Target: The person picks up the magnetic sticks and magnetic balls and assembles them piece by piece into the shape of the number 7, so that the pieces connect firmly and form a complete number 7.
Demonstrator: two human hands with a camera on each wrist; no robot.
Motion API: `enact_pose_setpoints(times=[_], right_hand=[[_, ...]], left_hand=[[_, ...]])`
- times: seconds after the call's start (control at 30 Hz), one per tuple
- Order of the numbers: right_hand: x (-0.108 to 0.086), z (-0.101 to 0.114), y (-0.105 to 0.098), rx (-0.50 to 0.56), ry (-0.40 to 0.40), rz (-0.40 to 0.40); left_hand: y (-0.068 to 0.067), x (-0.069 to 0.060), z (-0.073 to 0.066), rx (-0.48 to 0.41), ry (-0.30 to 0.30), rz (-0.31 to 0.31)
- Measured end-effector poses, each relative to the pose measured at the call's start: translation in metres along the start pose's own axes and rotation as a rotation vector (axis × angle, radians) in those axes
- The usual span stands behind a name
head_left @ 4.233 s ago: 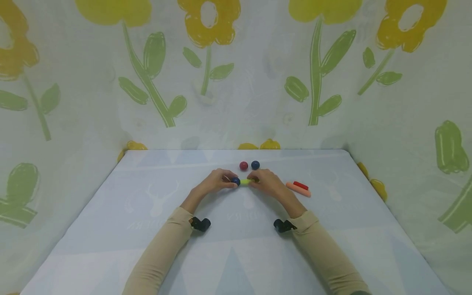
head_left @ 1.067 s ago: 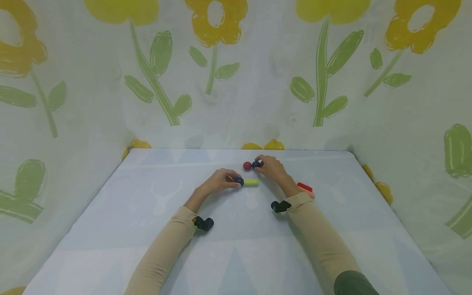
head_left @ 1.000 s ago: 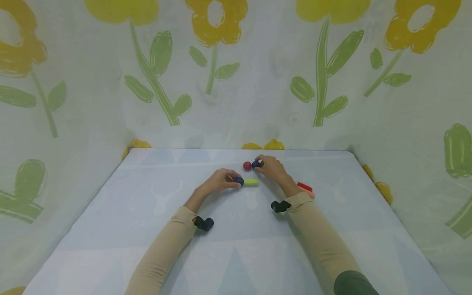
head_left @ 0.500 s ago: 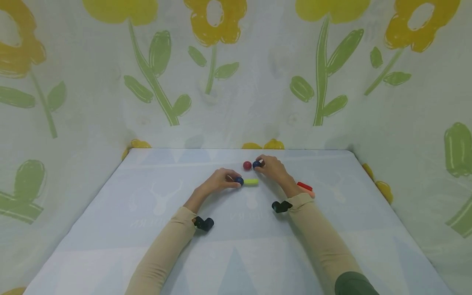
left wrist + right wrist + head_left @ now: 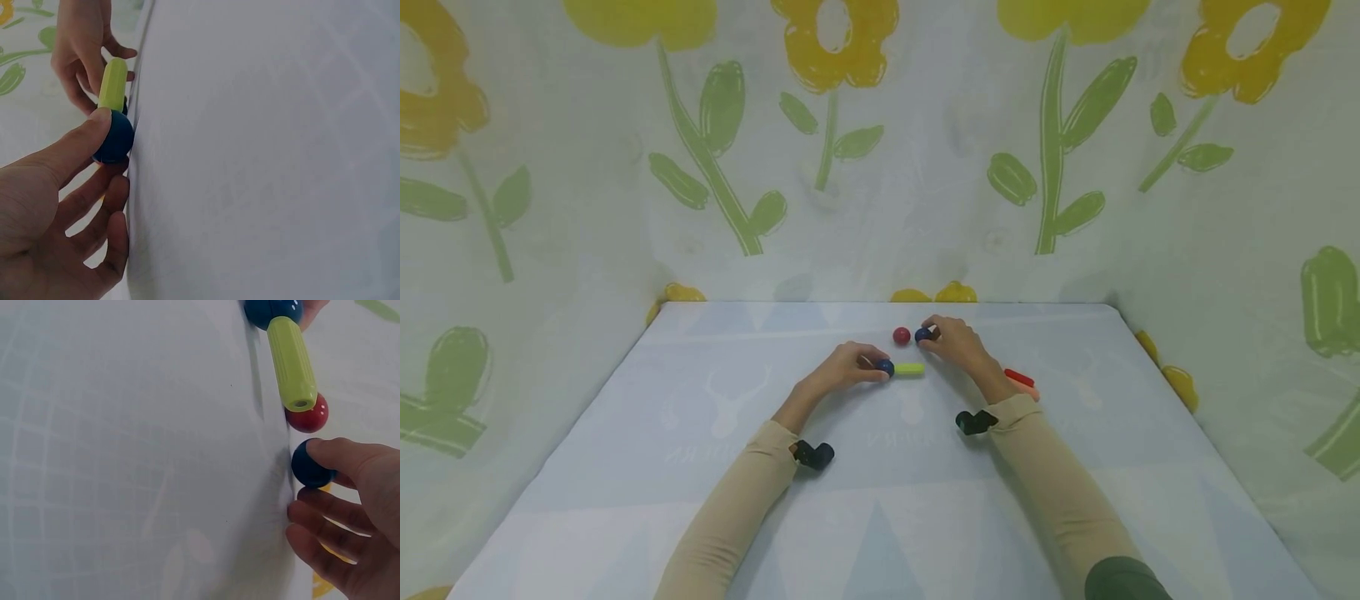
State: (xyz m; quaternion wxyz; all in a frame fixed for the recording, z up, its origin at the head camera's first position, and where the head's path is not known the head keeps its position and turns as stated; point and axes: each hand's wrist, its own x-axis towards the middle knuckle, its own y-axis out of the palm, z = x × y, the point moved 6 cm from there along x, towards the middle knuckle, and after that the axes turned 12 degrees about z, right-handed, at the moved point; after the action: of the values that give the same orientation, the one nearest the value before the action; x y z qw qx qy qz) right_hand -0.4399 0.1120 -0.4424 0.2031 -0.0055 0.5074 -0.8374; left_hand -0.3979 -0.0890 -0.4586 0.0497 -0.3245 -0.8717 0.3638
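Between the thumb and fingers of my left hand is a glossy blue ball. A short ridged yellow-green rod is joined to that ball and points right; its free end shows a small round recess in the right wrist view. Farther back, my right hand pinches a second blue ball with thumb and fingertips, low at the table surface. A red ball lies just left of this second ball, with a small gap between them.
To the right, partly behind the right wrist, lie a red rod and a peach rod, side by side. A pale patterned cloth covers the table. Flower-printed curtain hangs along the back and both sides.
My right hand has let go of the yellow-green rod and moved back to grip the second blue ball. That ball has lately shifted slightly right, away from the red one. My left hand keeps its hold.
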Motion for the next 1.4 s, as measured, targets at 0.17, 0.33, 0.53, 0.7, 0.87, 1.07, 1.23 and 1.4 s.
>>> enact_pose_setpoints(times=[0.17, 0.33, 0.53, 0.7, 0.87, 1.07, 1.23, 1.4], right_hand=[[-0.002, -0.001, 0.002, 0.004, -0.015, 0.009], [-0.005, 0.0, 0.001, 0.01, -0.017, 0.008], [-0.01, 0.002, 0.001, -0.015, -0.008, 0.014], [-0.016, 0.004, 0.001, -0.025, 0.0, 0.014], [-0.022, 0.003, 0.002, -0.036, 0.014, 0.008], [-0.026, 0.001, 0.003, -0.043, 0.017, 0.006], [-0.028, -0.001, 0.003, -0.037, 0.007, 0.008], [-0.033, -0.002, 0.002, -0.045, -0.013, 0.004]], left_hand=[[0.0, -0.001, 0.0, 0.0, -0.005, 0.004], [0.0, -0.001, -0.001, -0.009, 0.001, 0.001], [0.0, -0.001, -0.001, 0.0, -0.004, -0.005], [-0.001, -0.002, -0.002, -0.003, 0.0, -0.009], [-0.001, -0.002, -0.001, -0.003, 0.002, -0.007], [-0.001, -0.002, 0.0, -0.007, -0.01, -0.005], [-0.001, -0.002, -0.001, -0.007, -0.01, -0.007], [0.0, -0.001, -0.003, -0.01, -0.011, -0.004]])
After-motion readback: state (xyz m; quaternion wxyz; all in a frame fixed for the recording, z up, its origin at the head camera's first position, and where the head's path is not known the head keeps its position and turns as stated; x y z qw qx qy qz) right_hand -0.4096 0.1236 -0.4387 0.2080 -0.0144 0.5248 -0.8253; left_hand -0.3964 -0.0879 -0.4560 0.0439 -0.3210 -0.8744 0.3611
